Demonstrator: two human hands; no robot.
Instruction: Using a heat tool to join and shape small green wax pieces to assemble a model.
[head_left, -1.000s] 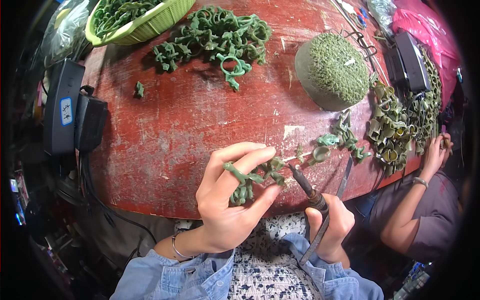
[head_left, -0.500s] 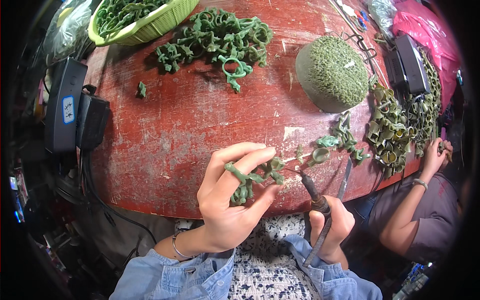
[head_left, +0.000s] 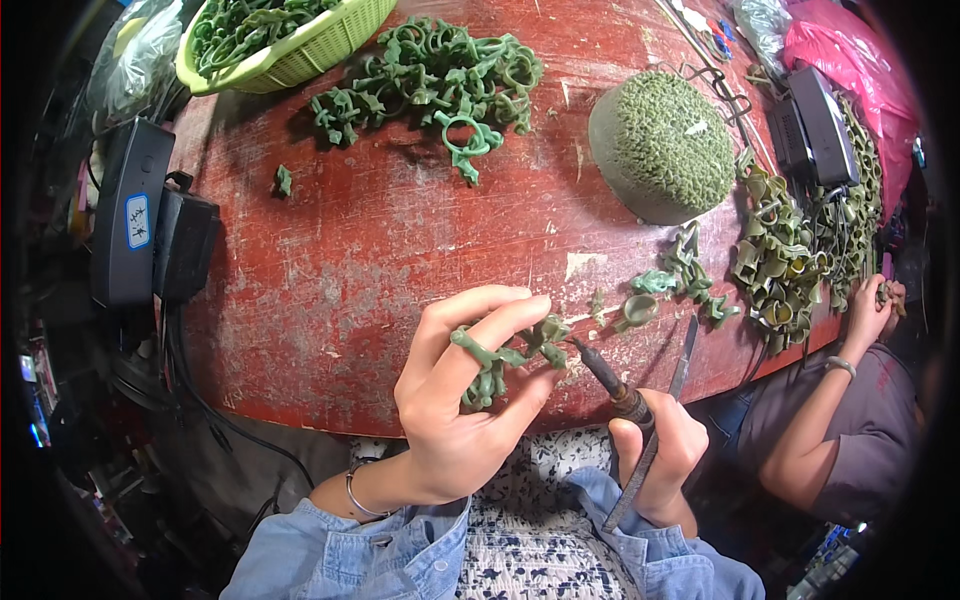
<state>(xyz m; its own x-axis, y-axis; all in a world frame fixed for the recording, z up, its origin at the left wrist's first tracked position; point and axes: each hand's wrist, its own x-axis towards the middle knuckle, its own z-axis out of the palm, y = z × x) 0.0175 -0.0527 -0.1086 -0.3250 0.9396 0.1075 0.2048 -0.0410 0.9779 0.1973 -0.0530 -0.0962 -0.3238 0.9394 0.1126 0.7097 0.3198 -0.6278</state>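
My left hand [head_left: 462, 400] is closed on a branched green wax piece [head_left: 486, 370], fingers curled over it near the front of the red table. In my right hand [head_left: 660, 450] are a dark pen-like tool [head_left: 604, 372], its fine tip at or very near the wax piece's right end, and a long flat metal blade [head_left: 677, 383], angled up past it. Whether the tip touches is unclear. Just beyond lie small green pieces [head_left: 688, 260], a little cup-shaped piece [head_left: 635, 311] and a lighter green bit [head_left: 653, 281].
A tangled green heap [head_left: 455, 70], yellow-green basket [head_left: 270, 60] and round textured block [head_left: 660, 145] stand farther back on the red table [head_left: 350, 250]. Black devices [head_left: 125, 215] with cables are at left; olive pieces [head_left: 778, 280], pink bag [head_left: 840, 45] and a co-worker's arm [head_left: 810, 445] at right.
The dark tool in my right hand has shifted slightly near the wax piece, down and back up again. My left hand stays in place with its piece.
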